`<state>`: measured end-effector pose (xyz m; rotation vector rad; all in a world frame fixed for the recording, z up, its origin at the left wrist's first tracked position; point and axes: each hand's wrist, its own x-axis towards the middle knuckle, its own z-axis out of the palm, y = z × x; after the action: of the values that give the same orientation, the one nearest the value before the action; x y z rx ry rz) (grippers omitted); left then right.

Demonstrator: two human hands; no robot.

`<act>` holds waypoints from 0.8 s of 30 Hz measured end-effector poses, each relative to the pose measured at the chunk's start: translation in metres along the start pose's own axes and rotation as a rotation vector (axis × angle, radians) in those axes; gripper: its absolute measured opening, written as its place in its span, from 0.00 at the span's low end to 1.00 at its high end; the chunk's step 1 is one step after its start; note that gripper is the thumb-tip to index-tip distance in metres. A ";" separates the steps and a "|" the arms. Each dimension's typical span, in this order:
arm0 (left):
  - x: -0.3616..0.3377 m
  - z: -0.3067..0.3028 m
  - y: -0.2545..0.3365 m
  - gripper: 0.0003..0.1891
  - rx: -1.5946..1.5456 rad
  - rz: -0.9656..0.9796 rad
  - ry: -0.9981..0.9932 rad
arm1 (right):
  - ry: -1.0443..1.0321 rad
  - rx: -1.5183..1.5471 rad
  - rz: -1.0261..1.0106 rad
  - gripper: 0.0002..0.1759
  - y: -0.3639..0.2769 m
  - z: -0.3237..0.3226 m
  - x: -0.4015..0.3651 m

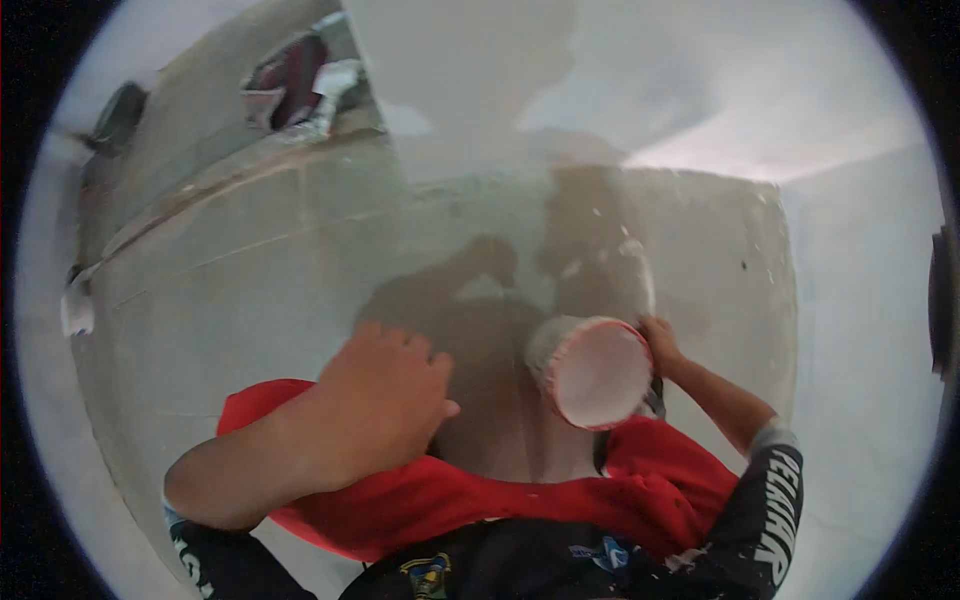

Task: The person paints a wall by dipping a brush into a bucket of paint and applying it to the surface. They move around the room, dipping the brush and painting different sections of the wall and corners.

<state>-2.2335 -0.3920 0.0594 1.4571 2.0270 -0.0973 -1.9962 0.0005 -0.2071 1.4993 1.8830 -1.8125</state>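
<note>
A round bucket [537, 362] with a reddish rim and a whitish inside is tilted so that its mouth faces me. My right hand [661, 346] grips it at the right side of the rim, with part of the fingers hidden behind it. To the left, in front of my red shorts [500, 492], my left hand [392, 392] hangs in the air with its back towards me. Its fingers point away and slightly apart, the thumb sticks out to the right, and nothing shows in it.
Grey floor [330, 240] spreads ahead, with white splashes near the wall. A pale wall [470, 90] rises in front, another wall [860, 300] on the right. A dark and white bundle [300, 85] lies at the far left, near a dark container [120, 118]. A white object [77, 303] stands at the left edge.
</note>
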 end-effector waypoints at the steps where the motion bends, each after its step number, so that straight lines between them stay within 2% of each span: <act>1: 0.002 0.002 -0.001 0.17 -0.017 0.042 -0.008 | -0.014 0.082 0.038 0.19 -0.005 0.014 -0.003; 2: 0.005 0.003 -0.002 0.17 -0.006 0.052 -0.010 | -0.037 0.170 0.067 0.19 -0.010 0.026 -0.001; 4: 0.013 0.008 -0.001 0.17 0.010 0.070 -0.033 | -0.115 0.110 0.002 0.15 -0.037 0.039 -0.012; 6: 0.021 0.012 0.001 0.17 0.023 0.072 -0.086 | -0.132 -0.126 -0.218 0.13 -0.067 0.038 -0.028; 8: 0.028 0.013 0.003 0.16 0.022 0.113 -0.102 | -0.046 -0.406 -0.638 0.15 -0.094 0.033 -0.050; 10: 0.038 0.011 0.004 0.16 0.021 0.147 -0.096 | -0.124 -0.721 -0.595 0.17 -0.143 0.021 -0.089; 12: 0.050 0.011 0.013 0.16 0.022 0.180 -0.080 | -0.172 -0.838 -0.421 0.18 -0.173 0.013 -0.124; 13: 0.059 0.011 0.019 0.16 0.025 0.193 -0.096 | -0.169 -0.825 -0.404 0.18 -0.185 0.011 -0.140; 15: 0.079 0.013 0.034 0.17 0.067 0.354 -0.123 | -0.236 -0.946 -0.283 0.18 -0.197 0.010 -0.163; 16: 0.087 0.011 0.041 0.17 0.068 0.366 -0.139 | -0.237 -0.934 -0.266 0.18 -0.192 0.010 -0.168; 18: 0.098 0.008 0.052 0.17 0.160 0.455 -0.332 | -0.344 -0.984 -0.222 0.17 -0.182 0.009 -0.179; 22: 0.111 0.016 0.054 0.16 0.273 0.542 -0.407 | -0.494 -1.064 -0.192 0.18 -0.138 0.031 -0.172; 24: 0.113 0.018 0.052 0.16 0.248 0.607 -0.376 | -0.447 -1.090 -0.214 0.17 -0.111 0.053 -0.162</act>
<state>-2.2015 -0.2859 0.0011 1.9766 1.2496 -0.3459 -2.0203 -0.1070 -0.0358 0.4806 2.1965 -0.7335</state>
